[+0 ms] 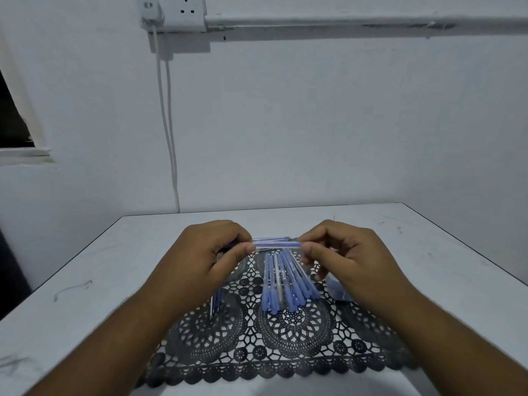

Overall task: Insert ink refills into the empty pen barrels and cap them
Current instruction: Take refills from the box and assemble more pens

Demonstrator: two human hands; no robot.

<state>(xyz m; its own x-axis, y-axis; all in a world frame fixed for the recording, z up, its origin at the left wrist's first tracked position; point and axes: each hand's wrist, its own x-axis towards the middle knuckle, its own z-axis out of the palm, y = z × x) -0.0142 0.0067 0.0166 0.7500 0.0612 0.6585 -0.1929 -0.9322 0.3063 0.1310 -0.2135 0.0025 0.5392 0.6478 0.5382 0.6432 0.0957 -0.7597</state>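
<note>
You held one clear plastic pen barrel [276, 246] level above the black lace mat [285, 332], your left hand [200, 252] pinching one end, your right hand [351, 252] the other; blue capped pens [285, 284] lay fanned beneath; I judged the thin refill could jam or bend if pushed off-axis; a slipped pinch would drop the barrel among them.

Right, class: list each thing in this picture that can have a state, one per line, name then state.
Left hand: pinches one end of the pen barrel.
Right hand: pinches the other end.
Pen barrel: held level above the mat, between both hands.
Capped pens: lying bunched on the lace mat.
Refills: lying on the mat, partly under the left wrist.
Wall socket: cable plugged in at its left side.
</note>
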